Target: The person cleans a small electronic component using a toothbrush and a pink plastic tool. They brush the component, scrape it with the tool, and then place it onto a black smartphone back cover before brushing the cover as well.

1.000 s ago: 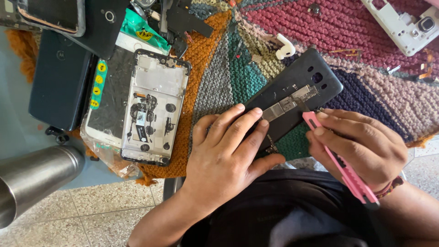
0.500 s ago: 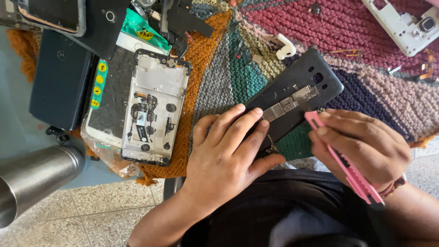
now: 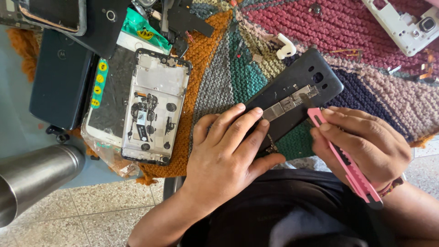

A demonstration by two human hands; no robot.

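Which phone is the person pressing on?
The black phone back on the knitted mat, under the left hand. The opened white-framed phone lies untouched.

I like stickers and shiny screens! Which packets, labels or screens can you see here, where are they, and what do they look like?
Green packet: top left, crinkly green with a yellow patch.
Label strip: left of the opened white phone frame, narrow, green with yellow round spots.
Phone screen: top left corner, dark glass, switched off.
Clear plastic bag: under the white frame, see-through.
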